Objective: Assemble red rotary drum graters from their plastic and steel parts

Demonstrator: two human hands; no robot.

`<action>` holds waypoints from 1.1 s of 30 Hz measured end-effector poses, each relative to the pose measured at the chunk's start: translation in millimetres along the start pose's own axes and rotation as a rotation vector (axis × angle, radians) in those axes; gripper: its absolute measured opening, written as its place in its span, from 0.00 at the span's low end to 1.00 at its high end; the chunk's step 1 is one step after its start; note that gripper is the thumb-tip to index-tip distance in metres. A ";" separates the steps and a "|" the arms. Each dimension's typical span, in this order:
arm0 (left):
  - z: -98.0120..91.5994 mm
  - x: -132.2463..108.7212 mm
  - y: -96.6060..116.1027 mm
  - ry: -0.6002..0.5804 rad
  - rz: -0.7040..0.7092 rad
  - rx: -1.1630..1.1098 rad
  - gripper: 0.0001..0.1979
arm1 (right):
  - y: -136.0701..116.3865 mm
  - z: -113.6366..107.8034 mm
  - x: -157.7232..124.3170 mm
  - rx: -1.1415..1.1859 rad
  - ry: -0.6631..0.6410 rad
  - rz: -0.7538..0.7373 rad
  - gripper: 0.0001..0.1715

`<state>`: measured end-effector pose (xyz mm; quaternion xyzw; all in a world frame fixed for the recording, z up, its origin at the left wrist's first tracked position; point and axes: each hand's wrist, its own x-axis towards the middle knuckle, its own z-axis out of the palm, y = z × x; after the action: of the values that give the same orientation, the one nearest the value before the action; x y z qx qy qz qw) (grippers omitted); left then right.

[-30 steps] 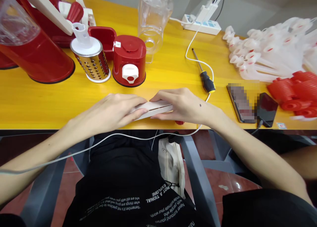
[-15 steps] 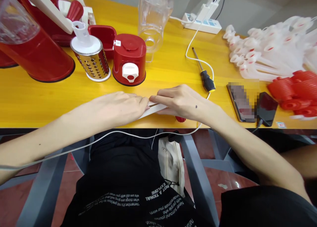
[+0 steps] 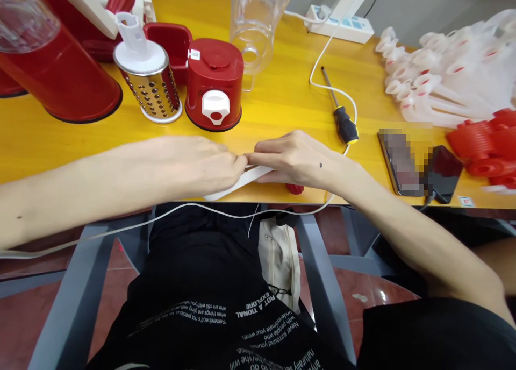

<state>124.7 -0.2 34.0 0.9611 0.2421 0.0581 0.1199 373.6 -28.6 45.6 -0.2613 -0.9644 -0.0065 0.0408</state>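
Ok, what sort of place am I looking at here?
Probably a small assembly workshop or workbench: a red housing and a perforated metal drum stand on the yellow table, a screwdriver lies nearby, and many similar whitish plastic parts are heaped at the right.

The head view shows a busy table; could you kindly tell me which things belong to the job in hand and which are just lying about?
In the job:
white part, held by the left hand and right hand

Probably just lying about:
phone
power strip
screwdriver, untouched
perforated drum and red base, untouched; any link is unclear
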 end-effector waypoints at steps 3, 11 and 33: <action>-19.2 4.4 1.1 -0.089 0.071 0.029 0.18 | -2.4 3.8 -5.0 -0.034 0.098 0.036 0.24; -7.7 -25.4 10.5 0.199 -0.117 -0.344 0.21 | -11.3 10.1 -16.9 -0.226 0.302 0.054 0.19; 18.6 -17.4 35.1 0.283 -0.537 -1.583 0.21 | -23.0 4.9 -16.1 -0.612 0.418 0.053 0.23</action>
<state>128.4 -42.3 24.2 0.4873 0.3630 0.2995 0.7356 375.4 -56.5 39.6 -0.2794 -0.8814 -0.3469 0.1571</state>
